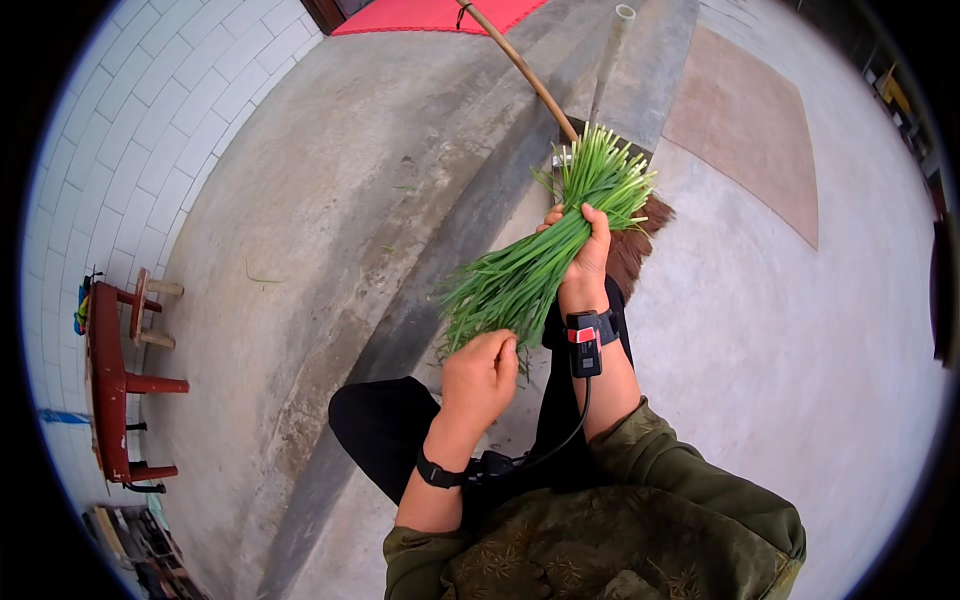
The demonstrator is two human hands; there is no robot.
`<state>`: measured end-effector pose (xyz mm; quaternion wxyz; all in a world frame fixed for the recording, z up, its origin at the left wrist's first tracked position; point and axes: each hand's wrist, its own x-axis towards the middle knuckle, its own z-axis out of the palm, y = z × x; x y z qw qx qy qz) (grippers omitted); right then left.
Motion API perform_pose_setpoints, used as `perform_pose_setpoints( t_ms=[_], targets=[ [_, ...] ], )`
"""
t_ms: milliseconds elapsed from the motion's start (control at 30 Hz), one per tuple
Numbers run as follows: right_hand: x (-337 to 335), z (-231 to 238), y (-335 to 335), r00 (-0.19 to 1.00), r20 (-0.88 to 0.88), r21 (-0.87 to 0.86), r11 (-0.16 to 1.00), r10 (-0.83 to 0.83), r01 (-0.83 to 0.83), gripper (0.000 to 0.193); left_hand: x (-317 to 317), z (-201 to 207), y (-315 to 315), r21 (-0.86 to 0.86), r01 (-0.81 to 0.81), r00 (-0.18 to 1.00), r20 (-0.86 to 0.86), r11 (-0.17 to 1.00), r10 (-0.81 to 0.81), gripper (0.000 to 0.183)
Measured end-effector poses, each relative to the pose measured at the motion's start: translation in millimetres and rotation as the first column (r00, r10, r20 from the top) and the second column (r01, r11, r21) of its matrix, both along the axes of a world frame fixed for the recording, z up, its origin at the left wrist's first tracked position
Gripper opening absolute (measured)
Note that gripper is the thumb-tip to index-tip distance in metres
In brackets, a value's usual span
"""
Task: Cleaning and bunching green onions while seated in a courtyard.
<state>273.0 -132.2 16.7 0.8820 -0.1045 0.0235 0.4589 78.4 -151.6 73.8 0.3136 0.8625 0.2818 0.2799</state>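
A thick bunch of green chives (540,260) lies slanted in front of me, pale cut ends at the upper right and thin leaf tips toward the lower left. My right hand (588,248) wraps around it just below the cut ends, thumb across the front. At the leaf tips, my left hand (480,378) is closed with its back toward me. Its curled fingers are mostly hidden, so what they pinch cannot be made out. A few loose leaf bits show beside that hand.
Beyond the chives are a broom's brown bristles (640,245), a curved wooden handle (525,70) and a pale pole (610,60). A concrete step edge (430,265) runs diagonally. A red bench (112,385) stands by the left wall; a brown mat (745,130) lies far right.
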Motion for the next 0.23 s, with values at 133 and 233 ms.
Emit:
perform_pose_setpoints(
  t_ms=[133,233],
  targets=[
    [0.7,-5.0,2.1,1.000,0.006,-0.029,0.999,-0.027,0.027,0.028,3.0,-2.7,3.9,-0.122,-0.073,0.997,-0.027,0.990,0.070,0.009],
    [-1.1,-5.6,2.7,1.000,0.011,-0.022,1.000,-0.008,0.008,0.027,2.9,-8.1,7.4,-0.032,-0.097,0.995,0.008,0.995,0.098,0.012]
  ],
)
